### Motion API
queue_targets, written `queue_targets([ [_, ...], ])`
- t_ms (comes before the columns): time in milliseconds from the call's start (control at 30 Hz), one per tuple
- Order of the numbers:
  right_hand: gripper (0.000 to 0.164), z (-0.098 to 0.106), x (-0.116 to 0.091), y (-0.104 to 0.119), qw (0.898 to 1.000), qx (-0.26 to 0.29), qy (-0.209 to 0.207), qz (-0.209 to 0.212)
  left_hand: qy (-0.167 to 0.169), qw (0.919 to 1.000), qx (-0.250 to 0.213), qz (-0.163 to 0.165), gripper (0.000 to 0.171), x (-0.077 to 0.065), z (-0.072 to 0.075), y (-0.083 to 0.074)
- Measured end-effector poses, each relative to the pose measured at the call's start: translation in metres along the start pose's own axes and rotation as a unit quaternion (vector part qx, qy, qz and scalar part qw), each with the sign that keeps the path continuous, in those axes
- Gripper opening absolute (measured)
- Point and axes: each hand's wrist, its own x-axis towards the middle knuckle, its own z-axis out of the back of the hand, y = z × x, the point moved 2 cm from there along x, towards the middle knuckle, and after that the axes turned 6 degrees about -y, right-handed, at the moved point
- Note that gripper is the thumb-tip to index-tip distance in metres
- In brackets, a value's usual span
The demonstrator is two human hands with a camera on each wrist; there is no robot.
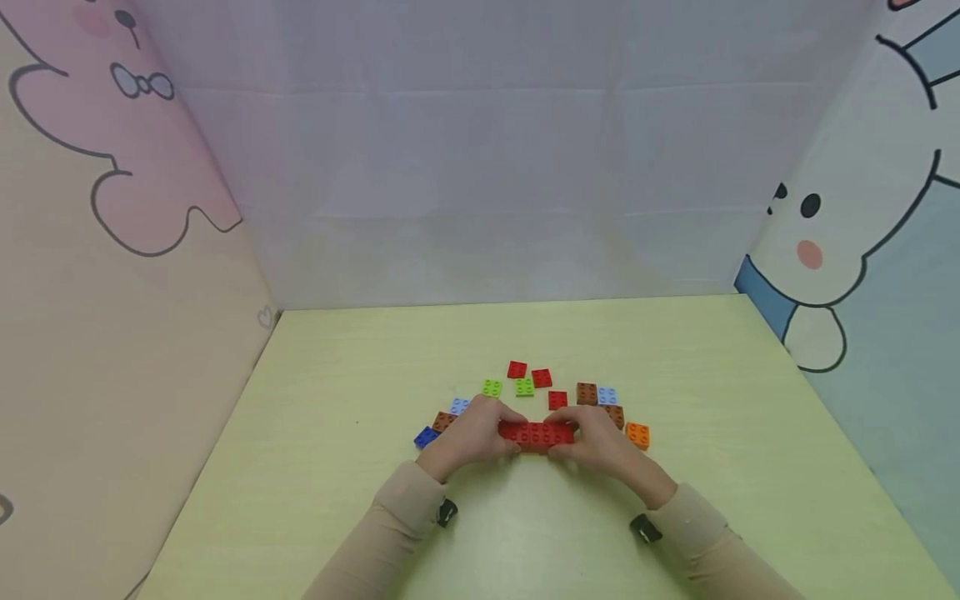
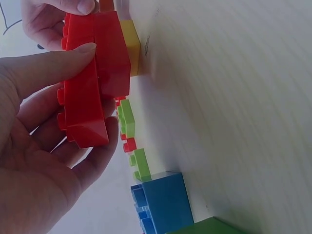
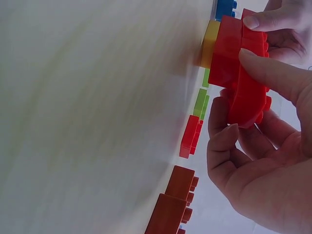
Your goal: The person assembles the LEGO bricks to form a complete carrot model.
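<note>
A red toy-brick assembly (image 1: 536, 435) is between both hands in the head view, its studs facing up. The left wrist view shows it as a long red brick (image 2: 83, 105) on a shorter red brick (image 2: 113, 58), with a yellow brick (image 2: 131, 46) underneath. My left hand (image 1: 478, 429) grips the left end, thumb on the near side and fingers behind. The right hand (image 1: 600, 442) pinches the other end the same way; in the right wrist view its thumb presses the long brick's side (image 3: 251, 92).
Loose bricks form an arc behind the hands: blue (image 1: 426, 437), brown (image 1: 444, 422) and light blue (image 1: 460, 406) at left, green (image 1: 524, 387) and red (image 1: 517, 369) at the back, brown (image 1: 587, 393) and orange (image 1: 637, 435) at right. A cloth wall (image 1: 487, 192) stands behind the table.
</note>
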Motion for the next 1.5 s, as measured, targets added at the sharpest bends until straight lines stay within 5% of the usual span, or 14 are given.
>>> queue_targets([
  [433, 0.033, 0.0, 0.0, 0.003, 1.0, -0.001, -0.002, -0.014, -0.002, 0.9995, 0.004, 0.032, 0.036, -0.001, -0.002, -0.005],
  [933, 0.034, 0.0, -0.003, 0.002, 1.0, -0.003, 0.0, 0.007, -0.052, 0.9982, 0.015, -0.025, 0.034, -0.012, -0.01, -0.001],
  [1500, 0.035, 0.004, -0.003, 0.002, 1.0, -0.003, 0.007, 0.023, -0.081, 0.9966, 0.004, 0.015, 0.032, -0.02, -0.008, 0.007],
])
